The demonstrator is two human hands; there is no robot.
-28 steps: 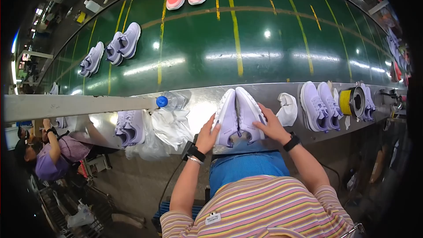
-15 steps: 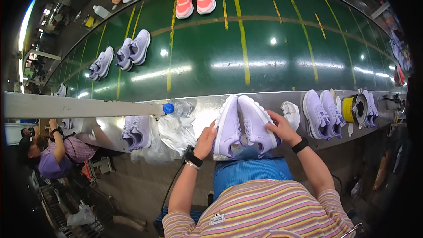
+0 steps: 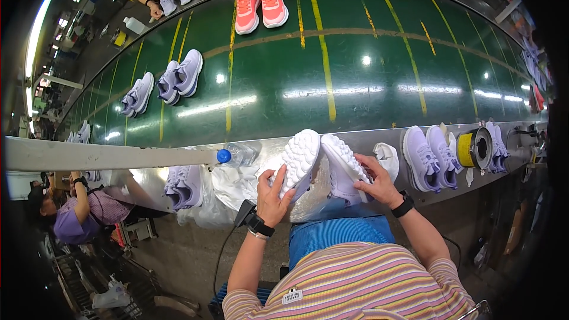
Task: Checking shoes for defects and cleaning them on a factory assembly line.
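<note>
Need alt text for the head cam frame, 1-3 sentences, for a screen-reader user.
A seated person tilts a pair of pale lilac sneakers so the white soles face up, the left hand on the left sneaker and the right hand on the right sneaker. Beyond is a green conveyor belt carrying a pink pair and more lilac pairs.

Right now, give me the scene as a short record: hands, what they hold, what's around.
left hand: grips the left shoe, white sole turned up
right hand: grips the right shoe, sole turned up
shoes: side by side, tilted, over the metal ledge
wrists: dark watch on each
near left: water bottle with blue cap, lying down; lilac shoe in clear bag
near right: lilac pair, yellow tape roll
belt: green, carries a pink pair and lilac pairs
</note>
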